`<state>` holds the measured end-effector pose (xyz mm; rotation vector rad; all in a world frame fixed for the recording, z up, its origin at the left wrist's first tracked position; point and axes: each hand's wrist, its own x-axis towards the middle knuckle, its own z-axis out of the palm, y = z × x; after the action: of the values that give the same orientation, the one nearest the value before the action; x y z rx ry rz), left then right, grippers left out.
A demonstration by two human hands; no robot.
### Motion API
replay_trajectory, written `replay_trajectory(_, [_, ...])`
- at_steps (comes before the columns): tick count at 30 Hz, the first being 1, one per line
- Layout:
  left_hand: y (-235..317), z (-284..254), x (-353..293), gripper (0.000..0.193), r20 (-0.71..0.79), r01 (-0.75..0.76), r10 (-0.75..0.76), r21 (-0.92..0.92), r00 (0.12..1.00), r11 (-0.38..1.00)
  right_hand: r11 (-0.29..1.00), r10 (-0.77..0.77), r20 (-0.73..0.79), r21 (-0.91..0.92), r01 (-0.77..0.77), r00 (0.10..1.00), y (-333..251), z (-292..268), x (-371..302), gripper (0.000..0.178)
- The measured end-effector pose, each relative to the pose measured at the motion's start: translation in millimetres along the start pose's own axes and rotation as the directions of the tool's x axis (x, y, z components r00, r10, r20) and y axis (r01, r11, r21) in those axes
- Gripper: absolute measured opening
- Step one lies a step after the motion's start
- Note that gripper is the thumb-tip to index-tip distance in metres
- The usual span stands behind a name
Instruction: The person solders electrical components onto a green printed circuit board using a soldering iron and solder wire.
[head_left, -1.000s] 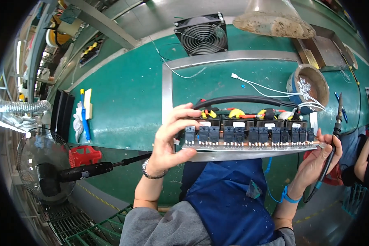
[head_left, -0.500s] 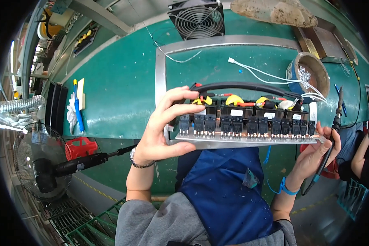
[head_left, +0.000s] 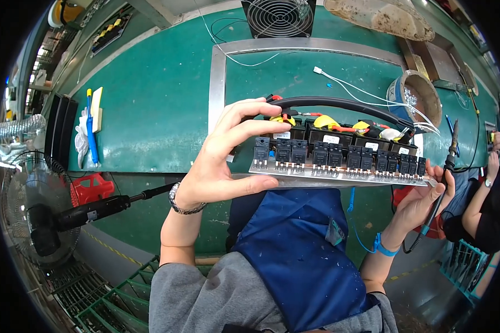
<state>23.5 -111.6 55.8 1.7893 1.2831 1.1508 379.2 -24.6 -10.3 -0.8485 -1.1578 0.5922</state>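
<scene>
A circuit board (head_left: pixel 333 154) is held up in front of me, its long edge running left to right. Along the near side stands a row of black transistors; black blocks with yellow-wrapped coils sit behind them, and a thick black cable arches over the top. My left hand (head_left: pixel 222 150) is clamped on the board's left end, thumb below and fingers over the parts. With my right hand (head_left: pixel 428 194) I pinch the board's right corner. That same hand also grips a soldering iron (head_left: pixel 450 160), its tip pointing up and away from the board.
Beyond the board, a white cable with a connector (head_left: pixel 339 81) runs across the green bench (head_left: pixel 161 111) to a round tub (head_left: pixel 395 91) of small metal pieces. A boxy cooling fan (head_left: pixel 280 18) stands at the back. Screwdriver (head_left: pixel 91 136) and glove lie left; another person's arm (head_left: pixel 478 197) shows right.
The board has risen slightly in view, its right end tilting lower and its parts showing more from above. Both hands keep their hold. The view has shifted a little.
</scene>
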Motion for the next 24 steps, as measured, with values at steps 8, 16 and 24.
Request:
replay_trajectory(8, [-2.3, -2.0, -2.6, 0.054, 0.035, -0.027, 0.027, 0.018, 0.999, 0.999, 1.000, -0.012, -0.010, 0.013, 0.013, 1.000, 1.8, -1.4, -5.4, 0.044])
replay_trajectory(16, [-2.6, -0.4, -3.8, 0.057, 0.003, 0.004, -0.005, 0.060, 1.000, 0.998, 0.999, -0.003, -0.003, 0.048, 0.003, 1.000, 5.4, -2.4, -6.3, 0.048])
replay_trajectory(24, [-2.1, 2.0, -2.7, 0.058, 0.021, -0.011, 0.010, 0.049, 1.000, 0.999, 0.999, -0.030, -0.002, 0.037, 0.030, 1.000, 5.6, -6.1, -5.9, 0.049])
